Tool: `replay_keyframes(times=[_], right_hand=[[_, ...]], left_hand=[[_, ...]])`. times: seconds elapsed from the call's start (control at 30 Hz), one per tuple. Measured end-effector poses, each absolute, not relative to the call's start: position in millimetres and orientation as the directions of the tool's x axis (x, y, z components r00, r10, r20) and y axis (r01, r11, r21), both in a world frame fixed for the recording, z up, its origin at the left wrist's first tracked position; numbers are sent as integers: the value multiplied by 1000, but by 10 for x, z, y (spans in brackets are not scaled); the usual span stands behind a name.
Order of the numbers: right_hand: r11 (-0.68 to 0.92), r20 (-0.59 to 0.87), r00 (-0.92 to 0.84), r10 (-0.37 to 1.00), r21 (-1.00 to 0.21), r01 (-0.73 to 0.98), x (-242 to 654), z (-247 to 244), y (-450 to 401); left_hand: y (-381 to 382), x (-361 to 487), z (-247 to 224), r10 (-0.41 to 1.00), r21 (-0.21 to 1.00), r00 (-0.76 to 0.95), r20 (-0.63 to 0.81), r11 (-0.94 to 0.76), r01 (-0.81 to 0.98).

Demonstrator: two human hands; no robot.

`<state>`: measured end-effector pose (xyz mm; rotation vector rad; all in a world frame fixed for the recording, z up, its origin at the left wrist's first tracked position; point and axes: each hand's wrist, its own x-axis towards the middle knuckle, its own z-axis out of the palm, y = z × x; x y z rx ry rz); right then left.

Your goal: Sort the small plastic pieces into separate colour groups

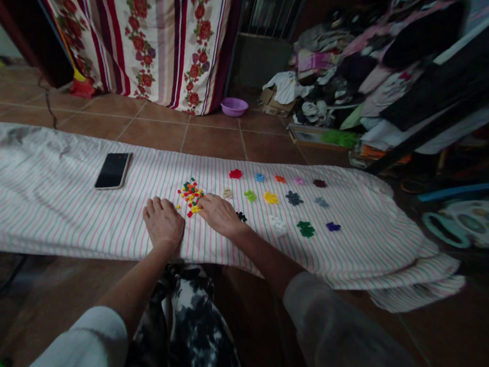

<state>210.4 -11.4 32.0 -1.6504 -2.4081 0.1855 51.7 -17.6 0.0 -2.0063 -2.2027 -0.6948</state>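
A mixed pile of small red, yellow, green and orange pieces [190, 192] lies on the striped cloth [75, 208]. My right hand [219, 213] reaches over the pile's right side, fingertips at its edge; whether it pinches a piece is too small to tell. Flat on the cloth, left of the pile, rests my left hand [163, 221], its fingers apart and holding nothing. To the right are several single-colour heaps, among them red [235, 174], yellow [270, 197], dark green [306, 228] and purple [333, 226]. A black heap [242, 216] is partly behind my right hand.
A dark-screened phone [113, 171] lies on the cloth at the left. Beyond the cloth are a floral curtain [157, 40], a purple basin [234, 107] on the tiled floor and piled clothes [372, 63] at the right.
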Motion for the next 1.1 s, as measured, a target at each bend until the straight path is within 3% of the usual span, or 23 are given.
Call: replay_keyframes(times=[0.53,0.87,1.1], right_hand=[[315,214,-249,945,-381,869,2412,353,-170],[175,376,33,926,-505,845,3339,229,-162],[-21,348,217,912,-488,872,3896,169,-43]], left_hand=[[-179,507,-2,918,273,-136,372,32,961],[-172,499,-26,921,268,-139,363,40,963],[-169,509,-18,916,258,-147,374,50,965]])
